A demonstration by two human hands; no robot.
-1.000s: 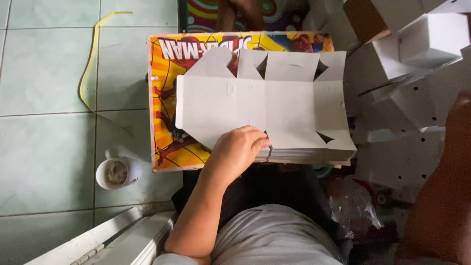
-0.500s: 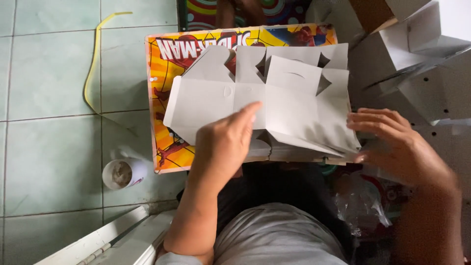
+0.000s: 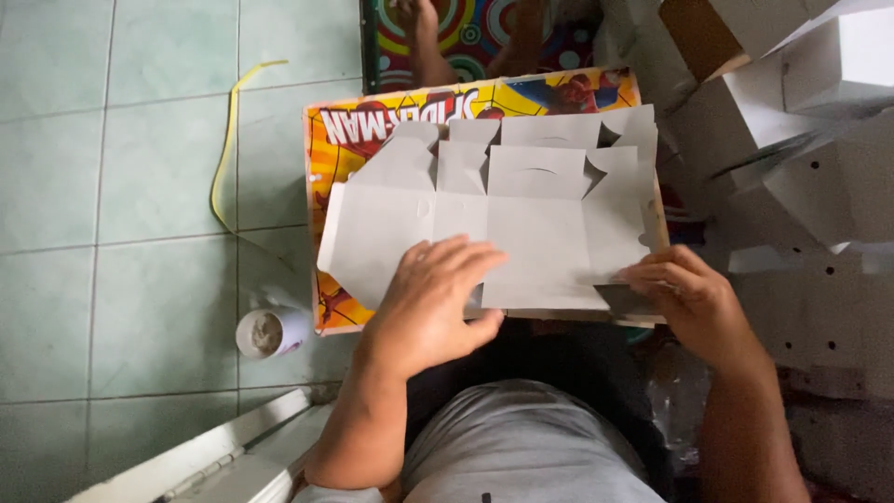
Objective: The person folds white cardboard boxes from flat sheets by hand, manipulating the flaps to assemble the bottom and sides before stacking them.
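Pressing flat on the near left of the die-cut cardboard sheet (image 3: 521,219), the left hand (image 3: 433,303) lies open, palm down, fingers spread. At the near right corner the right hand (image 3: 684,293) pinches the sheet's edge between curled fingers and thumb. That sheet rests on a stack of like blanks atop a colourful printed board (image 3: 372,140) across the lap. Folding cleanly probably means keeping the palm weight beside a crease while the other hand lifts its panel evenly. On the floor to the left stands a small cup (image 3: 265,333); farther off lies a yellow strap (image 3: 226,140), and folded white boxes (image 3: 810,121) pile up far right.
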